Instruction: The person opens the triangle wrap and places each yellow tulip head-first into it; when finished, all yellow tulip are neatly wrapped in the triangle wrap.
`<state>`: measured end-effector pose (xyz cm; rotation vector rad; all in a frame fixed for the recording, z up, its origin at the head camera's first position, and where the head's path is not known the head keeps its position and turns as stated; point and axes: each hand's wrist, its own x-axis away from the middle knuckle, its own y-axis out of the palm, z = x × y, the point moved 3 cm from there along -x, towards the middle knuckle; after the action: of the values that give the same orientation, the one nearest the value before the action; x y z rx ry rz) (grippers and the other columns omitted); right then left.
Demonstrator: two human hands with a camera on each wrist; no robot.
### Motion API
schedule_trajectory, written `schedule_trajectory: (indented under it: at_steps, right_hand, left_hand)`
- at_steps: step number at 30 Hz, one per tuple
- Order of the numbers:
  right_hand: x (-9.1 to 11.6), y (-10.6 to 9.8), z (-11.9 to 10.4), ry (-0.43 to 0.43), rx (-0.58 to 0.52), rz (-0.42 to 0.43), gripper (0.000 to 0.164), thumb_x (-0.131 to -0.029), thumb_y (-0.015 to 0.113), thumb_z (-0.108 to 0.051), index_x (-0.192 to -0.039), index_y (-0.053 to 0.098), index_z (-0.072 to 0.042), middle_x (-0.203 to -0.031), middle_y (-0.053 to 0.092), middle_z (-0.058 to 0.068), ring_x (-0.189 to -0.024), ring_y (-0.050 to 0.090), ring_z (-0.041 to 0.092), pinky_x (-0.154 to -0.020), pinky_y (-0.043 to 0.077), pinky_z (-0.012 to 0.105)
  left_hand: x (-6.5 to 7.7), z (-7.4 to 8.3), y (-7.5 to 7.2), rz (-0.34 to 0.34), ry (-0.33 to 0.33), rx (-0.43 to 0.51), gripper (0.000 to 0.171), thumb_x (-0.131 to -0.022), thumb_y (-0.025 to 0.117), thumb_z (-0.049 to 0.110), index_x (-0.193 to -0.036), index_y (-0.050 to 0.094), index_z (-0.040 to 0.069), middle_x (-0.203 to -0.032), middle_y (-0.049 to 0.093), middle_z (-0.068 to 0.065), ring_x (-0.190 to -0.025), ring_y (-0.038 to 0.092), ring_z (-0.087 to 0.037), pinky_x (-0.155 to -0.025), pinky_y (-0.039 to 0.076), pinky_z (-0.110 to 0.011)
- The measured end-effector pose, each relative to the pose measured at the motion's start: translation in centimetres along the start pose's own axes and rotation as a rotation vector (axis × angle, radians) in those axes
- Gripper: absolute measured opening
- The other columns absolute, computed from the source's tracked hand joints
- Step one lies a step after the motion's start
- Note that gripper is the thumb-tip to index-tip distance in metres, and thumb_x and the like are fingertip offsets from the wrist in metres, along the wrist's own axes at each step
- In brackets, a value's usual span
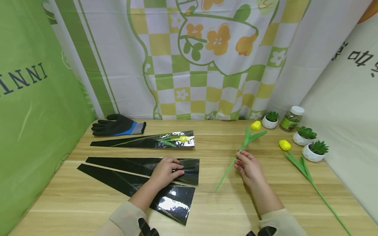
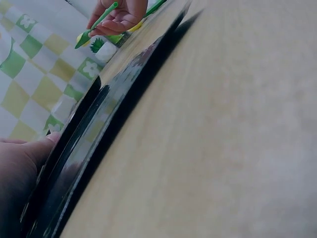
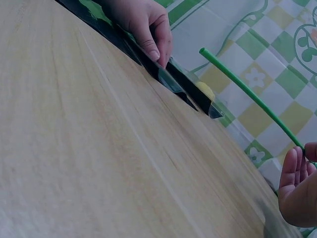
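My right hand point(image 1: 249, 167) pinches the green stem of an artificial yellow tulip point(image 1: 255, 125) partway along, its bloom pointing to the back and its cut end toward the front. In the right wrist view the bare stem point(image 3: 252, 96) slants up from the fingers. My left hand point(image 1: 168, 170) lies over the wide part of a black flower sleeve point(image 1: 127, 163), thumb and fingers pinching its film. Another black sleeve point(image 1: 177, 200) lies in front, partly under the left forearm. Behind, a third sleeve point(image 1: 141, 142) has a yellow tulip point(image 1: 183, 139) inside.
A second loose tulip point(image 1: 284, 145) lies along the right side. Small potted succulents point(image 1: 315, 152) and a lidded jar point(image 1: 291, 118) stand at the back right. A black and blue work glove point(image 1: 118, 125) lies at the back left. A patterned curtain point(image 1: 200, 65) hangs behind the table.
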<state>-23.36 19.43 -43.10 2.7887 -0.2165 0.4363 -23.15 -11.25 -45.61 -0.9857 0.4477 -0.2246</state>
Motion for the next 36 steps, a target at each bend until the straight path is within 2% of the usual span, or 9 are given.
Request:
schedule_trajectory:
  at_steps: [7, 13, 18, 26, 30, 36]
  right_hand:
    - [-0.06, 0.16, 0.15, -0.024, 0.0, 0.021, 0.018, -0.101, 0.05, -0.01, -0.118, 0.044, -0.01, -0.088, 0.055, -0.012, -0.078, 0.056, 0.001, -0.078, 0.053, 0.012]
    - [-0.36, 0.22, 0.43, -0.064, -0.052, 0.067, 0.015, -0.101, 0.051, -0.008, -0.11, 0.041, -0.014, -0.092, 0.056, -0.009, -0.079, 0.059, 0.002, -0.08, 0.054, 0.013]
    - [-0.71, 0.26, 0.6, -0.12, -0.073, 0.12, 0.019, -0.1, 0.054, -0.011, -0.108, 0.037, -0.014, -0.091, 0.053, -0.007, -0.08, 0.059, 0.003, -0.081, 0.054, 0.014]
    - [-0.97, 0.41, 0.8, -0.183, -0.075, 0.196, 0.017, -0.099, 0.054, -0.007, -0.105, 0.038, -0.012, -0.087, 0.058, -0.004, -0.077, 0.061, 0.004, -0.078, 0.057, 0.016]
    - [-0.97, 0.59, 0.86, -0.195, -0.099, 0.213, 0.018, -0.099, 0.054, -0.006, -0.106, 0.038, -0.011, -0.084, 0.058, -0.006, -0.076, 0.061, 0.004, -0.078, 0.056, 0.016]
    - [-0.93, 0.87, 0.99, -0.202, -0.108, 0.213, 0.017, -0.099, 0.053, -0.005, -0.106, 0.039, -0.011, -0.083, 0.058, -0.006, -0.076, 0.061, 0.004, -0.078, 0.057, 0.016]
  left_hand:
    - [-0.18, 0.09, 0.15, 0.041, 0.0, -0.029, 0.017, -0.089, 0.072, 0.027, -0.101, 0.08, 0.017, -0.107, 0.069, -0.003, -0.106, 0.06, -0.023, -0.092, 0.05, -0.042]
    - [-0.21, 0.04, 0.15, 0.065, -0.017, 0.024, 0.02, -0.09, 0.071, 0.027, -0.104, 0.079, 0.015, -0.106, 0.07, -0.005, -0.106, 0.06, -0.026, -0.094, 0.05, -0.043]
    - [-0.21, -0.12, 0.25, 0.073, -0.027, 0.046, 0.02, -0.09, 0.071, 0.027, -0.104, 0.079, 0.015, -0.104, 0.07, -0.005, -0.105, 0.061, -0.025, -0.093, 0.051, -0.044]
    - [-0.27, -0.32, 0.35, 0.112, -0.062, 0.087, 0.019, -0.089, 0.072, 0.025, -0.103, 0.079, 0.013, -0.096, 0.07, -0.002, -0.1, 0.061, -0.023, -0.09, 0.051, -0.042]
    - [-0.25, -0.33, 0.34, 0.121, -0.078, 0.094, 0.019, -0.089, 0.072, 0.025, -0.103, 0.078, 0.013, -0.096, 0.07, -0.002, -0.101, 0.06, -0.024, -0.091, 0.051, -0.042]
    - [-0.19, -0.15, 0.17, 0.12, -0.066, 0.079, 0.018, -0.09, 0.071, 0.025, -0.102, 0.079, 0.013, -0.1, 0.07, -0.004, -0.103, 0.061, -0.025, -0.092, 0.051, -0.043]
